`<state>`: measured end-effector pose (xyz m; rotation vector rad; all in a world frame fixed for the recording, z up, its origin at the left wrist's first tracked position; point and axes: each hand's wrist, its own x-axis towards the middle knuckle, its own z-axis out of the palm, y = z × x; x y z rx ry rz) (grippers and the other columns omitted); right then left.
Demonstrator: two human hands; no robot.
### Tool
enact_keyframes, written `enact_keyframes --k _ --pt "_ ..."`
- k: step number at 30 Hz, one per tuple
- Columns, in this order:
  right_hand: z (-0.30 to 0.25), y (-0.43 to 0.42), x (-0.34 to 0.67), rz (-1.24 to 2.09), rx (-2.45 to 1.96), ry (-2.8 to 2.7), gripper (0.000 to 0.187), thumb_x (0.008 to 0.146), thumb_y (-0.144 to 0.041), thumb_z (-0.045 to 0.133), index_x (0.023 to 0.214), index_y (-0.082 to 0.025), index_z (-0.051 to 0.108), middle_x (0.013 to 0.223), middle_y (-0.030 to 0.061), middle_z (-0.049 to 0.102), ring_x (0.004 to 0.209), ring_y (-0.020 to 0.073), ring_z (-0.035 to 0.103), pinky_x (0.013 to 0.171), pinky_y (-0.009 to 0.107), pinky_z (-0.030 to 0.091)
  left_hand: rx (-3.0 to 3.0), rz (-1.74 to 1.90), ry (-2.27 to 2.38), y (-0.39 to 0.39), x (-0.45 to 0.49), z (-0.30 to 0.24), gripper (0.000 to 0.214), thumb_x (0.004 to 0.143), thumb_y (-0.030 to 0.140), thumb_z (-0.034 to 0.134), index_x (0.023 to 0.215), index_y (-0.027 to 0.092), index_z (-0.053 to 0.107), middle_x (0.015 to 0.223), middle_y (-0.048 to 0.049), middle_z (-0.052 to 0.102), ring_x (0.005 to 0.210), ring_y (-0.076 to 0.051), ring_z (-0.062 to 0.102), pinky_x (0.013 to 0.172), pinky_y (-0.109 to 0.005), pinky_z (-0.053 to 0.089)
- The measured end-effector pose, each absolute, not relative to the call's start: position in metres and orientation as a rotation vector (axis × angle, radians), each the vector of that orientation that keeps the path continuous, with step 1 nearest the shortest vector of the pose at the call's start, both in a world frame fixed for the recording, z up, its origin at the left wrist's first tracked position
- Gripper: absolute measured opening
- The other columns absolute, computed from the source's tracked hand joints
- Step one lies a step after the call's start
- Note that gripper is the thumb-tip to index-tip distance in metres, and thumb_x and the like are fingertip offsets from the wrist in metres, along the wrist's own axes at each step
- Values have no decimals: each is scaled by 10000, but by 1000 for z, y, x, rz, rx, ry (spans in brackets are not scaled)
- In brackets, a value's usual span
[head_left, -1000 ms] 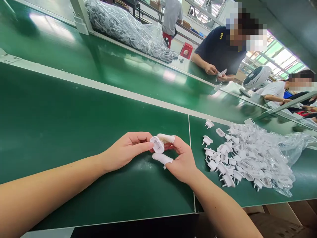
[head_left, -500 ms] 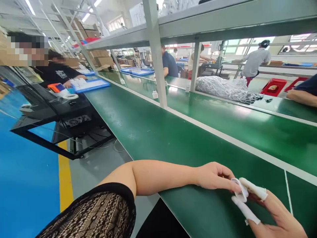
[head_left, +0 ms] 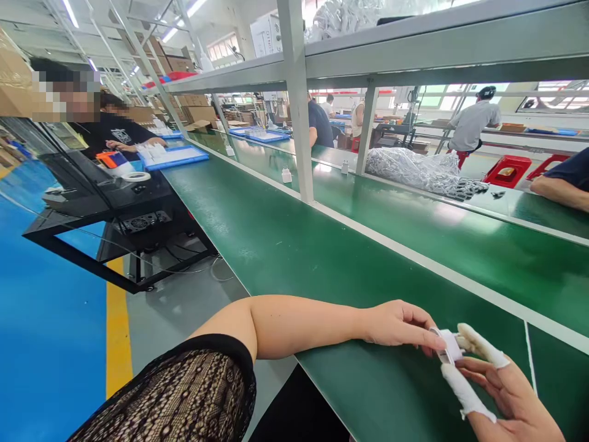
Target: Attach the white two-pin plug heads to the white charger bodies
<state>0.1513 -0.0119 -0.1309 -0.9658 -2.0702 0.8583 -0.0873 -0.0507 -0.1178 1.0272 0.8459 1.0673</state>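
Moulding (head_left: 451,345) of white plastic, shown in the head view between the two hands, just above the green work surface (head_left: 285,252). The left hand (head_left: 399,325) pinches its thin, plate-like edge, thumb nearest the viewer and fingers curled behind. The right hand (head_left: 518,393) is cupped about the opposite end, thumb and forefinger apart; whether both press on the part cannot be told. The piece should be light and stiff, its smooth faces a little slippery to bare skin. The plate's edge and the sides of the blocky body offer the surest hold; any slim projections at the far end, poorly resolved here, would be the parts to spare.

White sleeves cover the right forefinger (head_left: 485,347) and right thumb (head_left: 468,393); they look matt and wrinkled, the forefinger's stained brownish, and probably add friction. The work surface is smooth and faintly glossy, edged by a straight pale strip (head_left: 414,253). Black openwork lace (head_left: 184,393) clothes the left upper arm. Beyond, a crinkled clear bag (head_left: 409,166) holds greyish looped pieces, and a small white block (head_left: 286,175) stands beside the grey post (head_left: 295,104).
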Motion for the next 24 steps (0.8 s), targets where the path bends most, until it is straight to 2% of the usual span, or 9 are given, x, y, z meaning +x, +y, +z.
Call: enact_keyframes --k 2,5,8,12,15,17,19,21,24 --pt "-135 -6 156 935 -993 -2053 598 790 -308 673 1388 -294 687 1124 72 814 894 266 819 647 279 656 1037 1076 836 -52 -88 -117 595 597 666 972 882 189 758 851 7 705 825 -146 611 818 -305 460" --pt "-138 -1 161 1051 -1073 -1980 547 821 -331 681 1365 -282 712 1125 77 822 878 275 818 655 301 649 1124 1072 847 -56 -87 -118 538 655 603 964 945 192 773 869 11 703 779 -126 579 738 -286 436" --pt "-137 3 158 1234 -1112 -1870 516 775 -321 701 1283 -253 763 1075 79 839 898 303 821 670 325 659 1234 1066 916 -57 -88 -119 484 664 528 976 970 207 780 814 27 678 719 -118 549 687 -284 421" --pt "-122 1 142 1370 -1184 -1673 463 673 -298 717 1118 -218 814 1146 96 836 1007 309 813 709 306 661 1212 1095 1088 -55 -89 -111 365 663 368 983 927 190 804 753 11 692 696 -133 590 689 -294 463" --pt "-102 -15 130 1346 -1164 -1653 436 649 -281 754 1077 -219 807 1054 84 841 992 292 802 726 315 647 1183 1126 1118 -61 -84 -99 452 637 325 975 1020 162 796 763 -7 711 689 -143 612 708 -305 493" --pt "-91 -26 123 1241 -1142 -1666 349 724 -341 761 1052 -225 796 1021 80 826 893 263 786 655 325 616 1152 1167 1111 -67 -82 -93 582 633 359 973 1140 171 758 935 -36 749 750 -150 639 741 -310 513" --pt "-86 -28 117 1098 -1078 -1729 267 781 -326 738 1022 -222 788 1021 77 806 846 229 755 720 351 619 1121 1208 1108 -68 -86 -91 543 722 435 932 1171 199 738 1088 -52 747 835 -149 648 794 -299 521" --pt "-87 -22 114 916 -994 -1808 243 836 -267 713 1067 -222 778 995 64 770 878 202 733 805 343 611 1077 1222 1134 -62 -94 -92 440 821 482 875 1138 201 755 1075 -57 754 851 -151 637 818 -288 533" --pt "-90 -16 115 738 -1041 -2038 319 860 -164 686 1165 -230 754 1031 60 724 929 191 705 817 310 587 860 1282 1269 -52 -102 -95 501 658 501 979 1005 176 820 990 -74 777 850 -177 653 775 -250 577"
